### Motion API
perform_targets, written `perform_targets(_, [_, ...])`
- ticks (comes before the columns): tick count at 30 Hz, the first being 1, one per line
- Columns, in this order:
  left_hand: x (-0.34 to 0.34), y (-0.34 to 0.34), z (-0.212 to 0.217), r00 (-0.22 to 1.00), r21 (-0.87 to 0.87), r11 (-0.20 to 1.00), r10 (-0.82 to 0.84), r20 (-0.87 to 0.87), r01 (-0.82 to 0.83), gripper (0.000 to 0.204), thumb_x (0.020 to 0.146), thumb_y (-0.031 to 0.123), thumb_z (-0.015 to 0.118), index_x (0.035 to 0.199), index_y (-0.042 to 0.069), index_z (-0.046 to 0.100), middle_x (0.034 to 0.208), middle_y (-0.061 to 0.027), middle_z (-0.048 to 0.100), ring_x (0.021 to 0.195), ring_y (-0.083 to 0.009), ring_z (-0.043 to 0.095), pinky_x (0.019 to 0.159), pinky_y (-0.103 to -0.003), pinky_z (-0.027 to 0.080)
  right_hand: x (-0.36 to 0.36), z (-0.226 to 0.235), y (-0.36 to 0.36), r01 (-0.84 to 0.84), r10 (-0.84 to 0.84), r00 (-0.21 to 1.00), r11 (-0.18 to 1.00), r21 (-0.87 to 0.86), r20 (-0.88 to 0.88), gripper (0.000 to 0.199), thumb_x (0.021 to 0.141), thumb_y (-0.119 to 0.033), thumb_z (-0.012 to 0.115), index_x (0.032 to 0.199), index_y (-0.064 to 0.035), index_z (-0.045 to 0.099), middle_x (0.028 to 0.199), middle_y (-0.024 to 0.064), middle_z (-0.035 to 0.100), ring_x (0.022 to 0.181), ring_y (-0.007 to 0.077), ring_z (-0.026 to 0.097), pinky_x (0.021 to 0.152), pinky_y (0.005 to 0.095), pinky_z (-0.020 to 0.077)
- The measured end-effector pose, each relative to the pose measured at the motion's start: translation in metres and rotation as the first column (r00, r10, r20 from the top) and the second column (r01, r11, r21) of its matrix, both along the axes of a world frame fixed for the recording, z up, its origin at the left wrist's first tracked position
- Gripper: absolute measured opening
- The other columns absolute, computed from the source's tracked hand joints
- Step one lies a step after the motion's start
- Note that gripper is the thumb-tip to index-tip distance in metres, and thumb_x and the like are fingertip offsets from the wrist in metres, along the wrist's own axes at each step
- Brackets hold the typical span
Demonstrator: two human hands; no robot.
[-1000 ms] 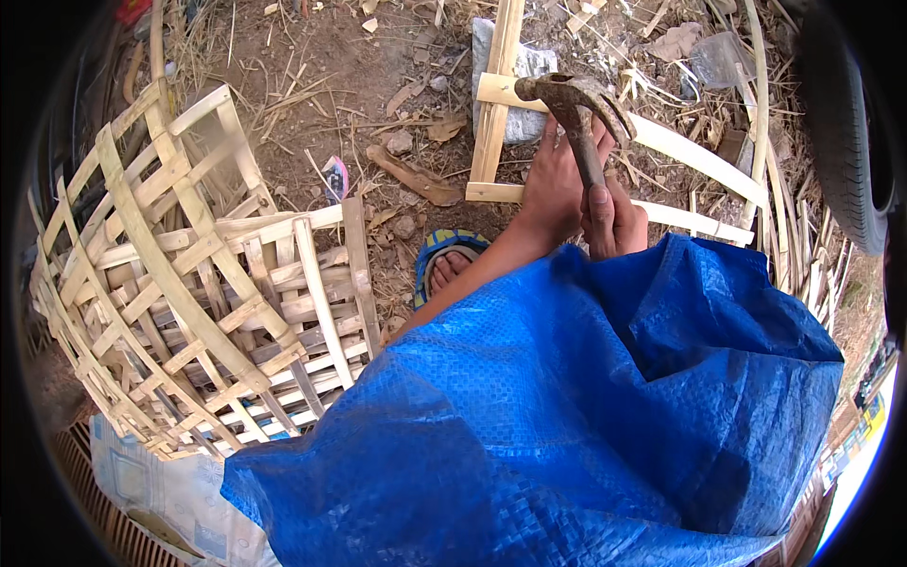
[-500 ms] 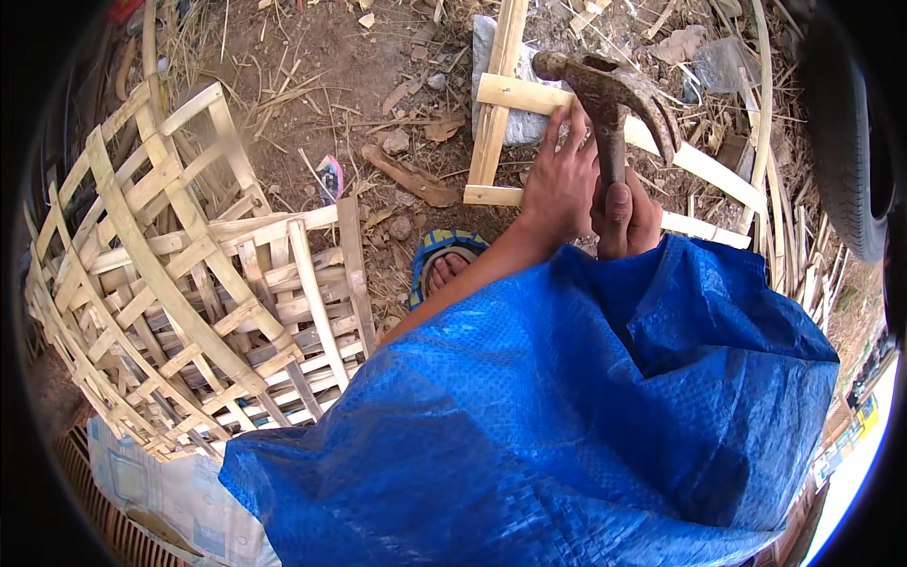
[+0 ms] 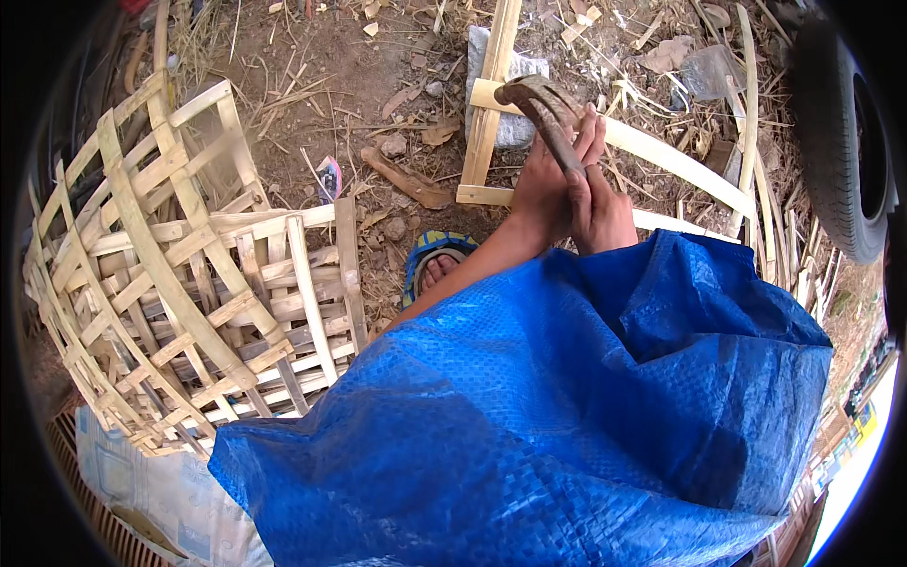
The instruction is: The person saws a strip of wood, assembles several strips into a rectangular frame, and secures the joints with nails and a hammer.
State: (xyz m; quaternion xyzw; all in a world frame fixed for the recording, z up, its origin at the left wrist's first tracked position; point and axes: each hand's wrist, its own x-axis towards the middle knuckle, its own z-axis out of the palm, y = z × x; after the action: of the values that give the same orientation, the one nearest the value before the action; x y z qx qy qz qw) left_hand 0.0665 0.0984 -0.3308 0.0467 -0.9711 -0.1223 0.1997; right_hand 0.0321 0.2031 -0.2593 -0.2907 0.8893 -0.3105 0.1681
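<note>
Hammer (image 3: 543, 113) is gripped by the right hand (image 3: 600, 203) in the upper centre, its head above the left hand (image 3: 543, 184), which is pressed on bamboo strips (image 3: 661, 151).

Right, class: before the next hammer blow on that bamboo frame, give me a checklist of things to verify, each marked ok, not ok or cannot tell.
1. Grip: right hand closed round the hammer handle: ok.
2. Left hand clear of the strike: not ok, its fingers lie against the handle beside the frame.
3. Nail in place: cannot tell, hidden.
4. Bamboo frame supported: ok, it lies over a grey block.
5. Sandalled foot clear: ok, it is apart from the frame.
</note>
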Motion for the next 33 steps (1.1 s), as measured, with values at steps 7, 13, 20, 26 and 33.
perform_targets(7, [0.011, -0.004, 0.017, 0.990, 0.300, 0.953, -0.075, 0.115, 0.038, 0.071, 0.091, 0.030, 0.050, 0.153, -0.001, 0.035, 0.158, -0.0203, 0.036, 0.148, -0.0419, 0.030, 0.120, -0.058, 0.021, 0.008, -0.006, 0.004, -0.001, 0.023, 0.997, 0.961, -0.275, 0.076, 0.042, 0.105, -0.039, 0.048, 0.116, -0.0001, 0.060, 0.068, 0.0271, 0.063, 0.063, 0.0482, 0.064, 0.057, 0.0525, 0.0480])
perform_targets(13, [0.008, -0.007, 0.031, 0.960, 0.185, 0.980, -0.117, 0.255, 0.070, 0.085, 0.082, 0.040, 0.060, 0.148, -0.007, 0.038, 0.155, -0.0248, 0.037, 0.146, -0.0429, 0.031, 0.124, -0.056, 0.010, 0.003, 0.021, -0.002, 0.153, -0.096, 0.973, 0.949, -0.275, 0.210, 0.043, 0.108, -0.038, 0.045, 0.098, 0.0010, 0.059, 0.058, 0.0141, 0.054, 0.053, 0.0169, 0.057, 0.053, 0.0355, 0.0449])
perform_targets(20, [0.009, -0.002, 0.014, 0.998, 0.272, 0.962, -0.050, 0.026, 0.041, 0.084, 0.082, 0.040, 0.060, 0.148, -0.007, 0.039, 0.152, -0.0238, 0.042, 0.144, -0.0450, 0.032, 0.122, -0.058, 0.015, 0.002, -0.003, -0.002, 0.080, -0.058, 0.990, 0.981, -0.178, 0.127, 0.045, 0.109, -0.040, 0.044, 0.083, -0.0050, 0.056, 0.057, -0.0002, 0.047, 0.051, 0.0075, 0.045, 0.048, 0.0274, 0.0346])
perform_targets(26, [0.011, -0.006, 0.020, 0.983, 0.251, 0.965, -0.111, 0.144, 0.072, 0.102, 0.067, 0.049, 0.074, 0.146, -0.007, 0.041, 0.146, -0.0232, 0.046, 0.147, -0.0437, 0.028, 0.125, -0.056, 0.009, 0.007, -0.001, 0.001, 0.192, -0.143, 0.972, 0.939, -0.285, 0.184, 0.045, 0.107, -0.041, 0.048, 0.084, -0.0033, 0.057, 0.060, 0.0030, 0.052, 0.051, 0.0098, 0.047, 0.049, 0.0286, 0.0368])
perform_targets(33, [0.013, -0.005, 0.021, 0.987, 0.256, 0.966, -0.072, 0.143, 0.033, 0.086, 0.081, 0.042, 0.063, 0.149, -0.004, 0.039, 0.156, -0.0233, 0.037, 0.148, -0.0434, 0.027, 0.121, -0.056, 0.021, -0.025, 0.032, -0.006, 0.025, -0.025, 1.000, 1.000, -0.012, 0.014, 0.038, 0.099, -0.038, 0.064, 0.089, -0.0013, 0.065, 0.061, 0.0165, 0.062, 0.053, 0.0320, 0.065, 0.053, 0.0383, 0.0476])
